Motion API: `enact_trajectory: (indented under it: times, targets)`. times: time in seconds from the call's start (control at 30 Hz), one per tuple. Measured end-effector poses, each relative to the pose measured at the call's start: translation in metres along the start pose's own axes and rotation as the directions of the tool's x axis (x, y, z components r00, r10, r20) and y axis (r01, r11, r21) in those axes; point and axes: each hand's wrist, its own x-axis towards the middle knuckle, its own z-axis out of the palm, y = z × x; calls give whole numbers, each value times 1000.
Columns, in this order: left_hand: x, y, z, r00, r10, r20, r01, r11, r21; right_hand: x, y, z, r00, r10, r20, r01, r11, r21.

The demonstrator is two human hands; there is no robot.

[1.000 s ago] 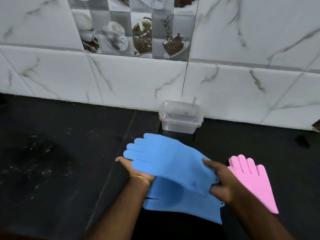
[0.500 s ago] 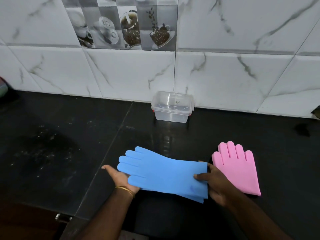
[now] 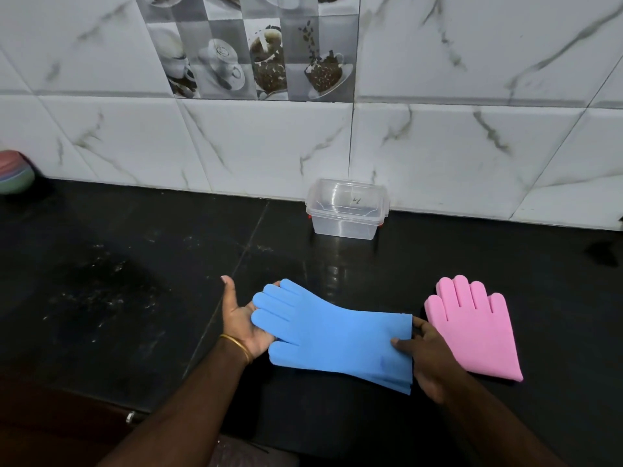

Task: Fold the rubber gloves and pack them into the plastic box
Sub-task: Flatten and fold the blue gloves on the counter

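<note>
A pair of blue rubber gloves (image 3: 337, 335) lies stacked flat, one on the other, just over the black counter, fingers pointing left. My left hand (image 3: 241, 318) is palm up under the finger end, thumb sticking up, fingers hidden beneath the rubber. My right hand (image 3: 435, 362) pinches the cuff end with the thumb on top. A pink glove pair (image 3: 472, 332) lies flat to the right, fingers pointing away from me. The clear plastic box (image 3: 347, 210) stands open and empty against the tiled wall, behind the gloves.
The black stone counter (image 3: 135, 281) runs wide to the left, with a dusty smear. Stacked coloured bowls (image 3: 13, 173) sit at the far left edge by the wall. The counter's front edge lies close below my forearms.
The upper blue glove has come down onto the lower one, and the two now lie lined up. My hands have moved apart to the two ends of the stack.
</note>
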Motion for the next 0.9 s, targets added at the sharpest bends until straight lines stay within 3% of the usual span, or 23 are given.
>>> enact_trajectory:
  times: [0.23,0.33,0.4,0.5,0.57,0.63,0.77,0.9]
  targets:
    - [10,16,-9,997,-62,-41,64,996,59,-4,15,-2,999,14,-34,-13,999,45]
    - [13,31,-6,980,-151,-127,182,941,286,-8,17,-2,989,-83,-126,71,993,-97]
    - [14,45,-2,959,-154,-239,257,827,499,-10,17,-2,970,-157,-183,121,974,-193]
    - [17,58,-3,944,67,-324,214,625,751,-12,18,2,941,-246,-234,175,942,-285]
    - [19,63,-1,927,225,-301,180,435,882,-12,19,4,926,-277,-256,183,924,-336]
    - [21,65,-1,928,276,-251,163,304,939,-12,20,6,917,-293,-271,179,910,-375]
    - [21,65,-5,936,294,-193,149,168,974,-15,20,7,903,-325,-281,191,889,-416]
    - [17,62,-11,948,277,-157,129,116,985,-16,21,7,893,-341,-295,193,881,-432]
